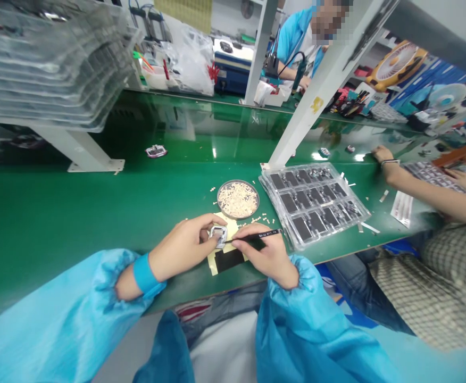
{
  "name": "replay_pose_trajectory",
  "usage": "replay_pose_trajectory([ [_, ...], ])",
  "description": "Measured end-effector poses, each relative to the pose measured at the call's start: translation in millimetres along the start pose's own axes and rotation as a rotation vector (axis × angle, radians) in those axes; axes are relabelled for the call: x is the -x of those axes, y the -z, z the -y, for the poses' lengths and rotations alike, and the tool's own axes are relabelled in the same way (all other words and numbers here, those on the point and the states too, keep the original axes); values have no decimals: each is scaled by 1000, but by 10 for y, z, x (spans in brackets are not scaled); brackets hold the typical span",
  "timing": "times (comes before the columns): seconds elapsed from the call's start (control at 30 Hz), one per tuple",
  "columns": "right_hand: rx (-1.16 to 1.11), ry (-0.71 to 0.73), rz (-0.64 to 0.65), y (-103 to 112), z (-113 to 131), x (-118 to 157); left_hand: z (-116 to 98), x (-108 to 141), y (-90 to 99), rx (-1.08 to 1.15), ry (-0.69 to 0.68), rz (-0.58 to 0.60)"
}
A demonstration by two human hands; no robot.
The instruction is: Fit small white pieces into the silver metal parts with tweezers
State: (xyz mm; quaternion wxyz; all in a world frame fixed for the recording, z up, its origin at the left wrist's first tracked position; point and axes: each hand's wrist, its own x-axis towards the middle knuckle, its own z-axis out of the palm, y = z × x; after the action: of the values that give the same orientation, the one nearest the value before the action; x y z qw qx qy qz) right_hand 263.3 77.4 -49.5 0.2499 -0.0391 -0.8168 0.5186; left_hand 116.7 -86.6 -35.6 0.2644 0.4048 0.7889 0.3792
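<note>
My left hand grips the small white-framed device, on near side of the round dish; from the right, my right hand pinches the black tool, lying left to right, its tip at the device

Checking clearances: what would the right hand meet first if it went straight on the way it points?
Probably the small white squarish device in the left hand; the slim black tool in the right hand points at it, though depth is unclear.
</note>
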Motion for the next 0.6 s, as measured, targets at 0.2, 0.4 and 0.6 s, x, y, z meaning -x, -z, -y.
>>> replay_pose_trajectory([
  [0.2,-313,-121,-44,9,2,0,-59,-11,-10,388,51,3],
  [0.4,-550,-137,53,46,53,34,-123,-8,2,522,53,9],
  [0.6,-357,89,-136,35,34,1,-131,6,-25,561,59,36],
])
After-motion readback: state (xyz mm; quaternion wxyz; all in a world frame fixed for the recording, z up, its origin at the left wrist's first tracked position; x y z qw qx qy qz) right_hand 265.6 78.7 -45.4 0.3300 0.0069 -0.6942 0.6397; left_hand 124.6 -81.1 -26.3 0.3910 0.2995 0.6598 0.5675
